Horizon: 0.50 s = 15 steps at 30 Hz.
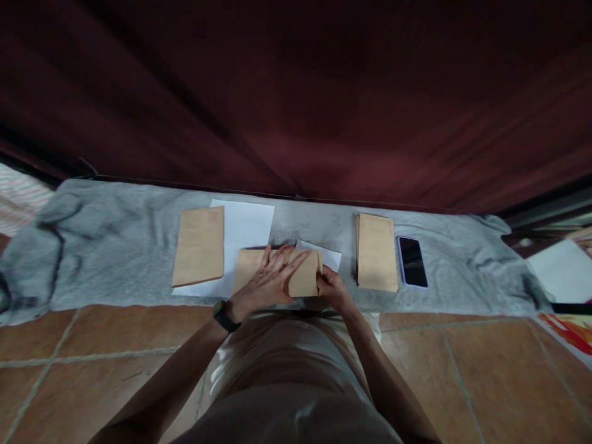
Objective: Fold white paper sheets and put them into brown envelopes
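Note:
A brown paper envelope (303, 280) lies lengthwise on the grey cloth in front of me. My left hand (272, 279) rests flat across its middle with the fingers stretched out. At the envelope's right end, my right hand (330, 287) pinches the edge between thumb and fingers. A folded white paper (328, 254) sticks out from behind that end; whether it is inside or underneath, I cannot tell. To the left, a pile of brown envelopes (198, 246) sits partly on a large white sheet (247, 222). Another stack of envelopes (377, 253) lies to the right.
A phone (413, 262) with a dark screen lies right of the right-hand stack. Grey cloth (115, 246) covers the long narrow surface. Dark red fabric (296, 111) hangs behind it. White and coloured papers (564, 271) are at the far right, above a tiled floor (416, 364).

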{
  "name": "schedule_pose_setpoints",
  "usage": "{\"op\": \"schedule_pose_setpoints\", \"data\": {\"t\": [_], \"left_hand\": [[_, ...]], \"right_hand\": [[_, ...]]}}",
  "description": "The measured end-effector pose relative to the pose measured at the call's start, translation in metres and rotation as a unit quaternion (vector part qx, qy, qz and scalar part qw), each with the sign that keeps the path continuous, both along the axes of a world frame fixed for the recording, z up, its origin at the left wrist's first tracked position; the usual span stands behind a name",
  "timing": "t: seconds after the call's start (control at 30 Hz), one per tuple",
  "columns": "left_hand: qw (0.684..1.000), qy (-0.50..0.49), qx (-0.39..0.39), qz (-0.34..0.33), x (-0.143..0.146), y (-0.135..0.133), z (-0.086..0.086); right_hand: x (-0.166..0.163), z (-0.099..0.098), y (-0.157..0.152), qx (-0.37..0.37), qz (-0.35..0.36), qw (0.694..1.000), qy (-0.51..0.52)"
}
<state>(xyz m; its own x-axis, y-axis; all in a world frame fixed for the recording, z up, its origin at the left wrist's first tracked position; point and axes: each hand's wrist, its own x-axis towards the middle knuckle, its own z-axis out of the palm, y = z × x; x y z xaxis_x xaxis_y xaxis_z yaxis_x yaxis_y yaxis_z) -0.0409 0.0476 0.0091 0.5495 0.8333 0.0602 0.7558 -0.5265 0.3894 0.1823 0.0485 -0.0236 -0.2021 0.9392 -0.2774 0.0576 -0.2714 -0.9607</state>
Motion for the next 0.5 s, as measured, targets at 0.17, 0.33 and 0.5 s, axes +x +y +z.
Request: {"op": "schedule_pose_setpoints", "data": {"t": [0.17, 0.33, 0.5], "left_hand": [[0.999, -0.010, 0.041, 0.019, 0.000, 0.000, -0.007], [0.998, 0.025, 0.056, 0.028, 0.006, -0.001, -0.013], [0.997, 0.025, 0.058, 0.038, 0.014, -0.002, -0.017]], "right_hand": [[0.003, -0.010, 0.000, -0.018, -0.027, 0.999, -0.037], [0.010, -0.003, -0.001, 0.086, -0.097, 0.981, -0.147], [0.023, 0.020, -0.001, 0.163, -0.102, 0.968, -0.164]]}}
